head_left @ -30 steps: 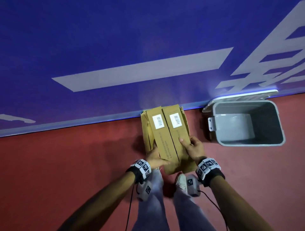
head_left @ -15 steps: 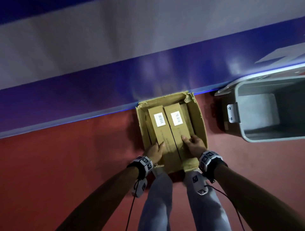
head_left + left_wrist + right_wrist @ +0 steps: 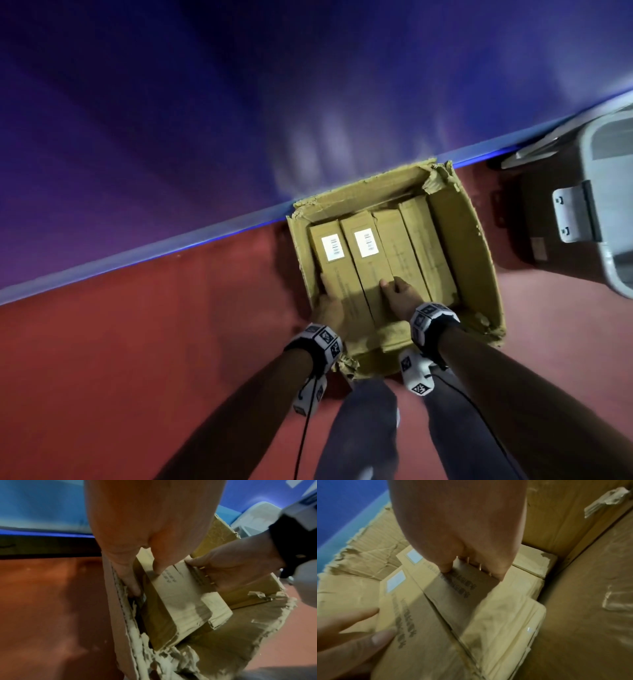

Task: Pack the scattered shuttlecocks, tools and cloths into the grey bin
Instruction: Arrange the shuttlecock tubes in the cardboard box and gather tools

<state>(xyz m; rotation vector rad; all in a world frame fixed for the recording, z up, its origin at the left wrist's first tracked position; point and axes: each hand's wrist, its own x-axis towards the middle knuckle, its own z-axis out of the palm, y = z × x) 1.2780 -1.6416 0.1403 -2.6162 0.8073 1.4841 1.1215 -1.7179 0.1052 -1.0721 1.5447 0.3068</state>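
A torn open cardboard carton (image 3: 479,246) stands on the red floor against the blue wall. Inside lie several long narrow cardboard boxes. Two of them carry white barcode labels (image 3: 344,274) (image 3: 371,270) and lie side by side at the left. My left hand (image 3: 329,301) grips the pair's left side, thumb on top and fingers down between box and carton wall (image 3: 116,615). My right hand (image 3: 394,291) grips the pair's right side (image 3: 462,595), thumb on top. The grey bin (image 3: 587,150) stands open at the far right. No shuttlecocks, tools or cloths show.
Two more plain long boxes (image 3: 421,246) lie in the carton to the right of the held pair. My legs and shoes (image 3: 363,428) are just in front of the carton. Red floor stretches away to the left.
The two labelled boxes have gone down from above the carton to lie inside it, both hands still on them. The view has swung, so the bin now sits at the right edge.
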